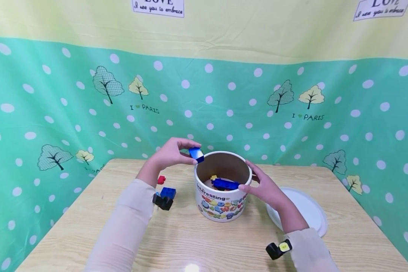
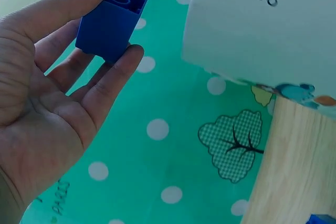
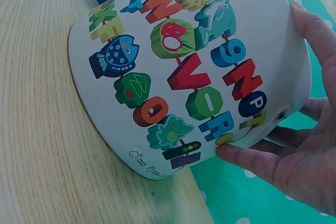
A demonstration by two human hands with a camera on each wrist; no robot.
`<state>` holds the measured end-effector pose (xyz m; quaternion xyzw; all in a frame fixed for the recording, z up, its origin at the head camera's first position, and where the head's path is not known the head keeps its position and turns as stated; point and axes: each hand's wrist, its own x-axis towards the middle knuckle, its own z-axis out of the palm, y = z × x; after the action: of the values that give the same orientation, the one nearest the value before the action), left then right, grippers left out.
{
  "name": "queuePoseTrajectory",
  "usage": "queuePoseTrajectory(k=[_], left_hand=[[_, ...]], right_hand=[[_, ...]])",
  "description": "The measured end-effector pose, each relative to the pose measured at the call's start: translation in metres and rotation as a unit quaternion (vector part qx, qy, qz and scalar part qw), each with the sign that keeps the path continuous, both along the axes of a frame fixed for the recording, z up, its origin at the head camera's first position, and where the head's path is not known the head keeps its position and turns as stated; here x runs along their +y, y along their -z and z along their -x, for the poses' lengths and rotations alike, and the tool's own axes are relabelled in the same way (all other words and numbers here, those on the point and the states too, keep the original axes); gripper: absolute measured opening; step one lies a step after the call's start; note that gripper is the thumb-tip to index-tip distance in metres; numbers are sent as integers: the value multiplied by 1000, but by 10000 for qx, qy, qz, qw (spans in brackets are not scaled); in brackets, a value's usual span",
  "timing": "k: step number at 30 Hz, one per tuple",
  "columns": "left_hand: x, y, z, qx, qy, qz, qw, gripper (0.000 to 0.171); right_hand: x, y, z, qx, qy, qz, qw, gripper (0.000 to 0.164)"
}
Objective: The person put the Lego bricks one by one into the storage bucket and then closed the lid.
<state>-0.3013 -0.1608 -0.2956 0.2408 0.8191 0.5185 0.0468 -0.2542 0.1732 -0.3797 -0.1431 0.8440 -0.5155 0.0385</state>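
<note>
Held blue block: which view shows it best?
Left wrist: the blue block is large there, its hollow end visible, pinched in the left grip. Head shows it small, with a bright patch, near the rim of the tub. Right wrist doesn't show it.

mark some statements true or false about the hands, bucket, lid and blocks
The left hand's grip holds a glossy blue plastic block. True.
The flat round white lid covers the white cylindrical bucket. False: the lid lies on the pale wooden table.
The right hand's grip is on the bucket. True.
The bucket is empty. False: blue and yellow plastic pieces lie inside.
A red plastic block lies on the table. True.
</note>
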Motion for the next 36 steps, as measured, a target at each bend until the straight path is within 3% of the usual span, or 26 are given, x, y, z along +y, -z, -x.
queuePoseTrajectory(k=[8,24,36], left_hand=[[21,-9,20,27,14,734,9973,48],[60,-18,43,-147,487,1292,9903,49],[81,-8,55,-454,590,917,9930,48]], right_hand=[[0,0,1,22,-54,56,10000,96],[0,0,0,-34,-45,31,10000,97],[2,-1,-4,34,-103,45,9999,95]])
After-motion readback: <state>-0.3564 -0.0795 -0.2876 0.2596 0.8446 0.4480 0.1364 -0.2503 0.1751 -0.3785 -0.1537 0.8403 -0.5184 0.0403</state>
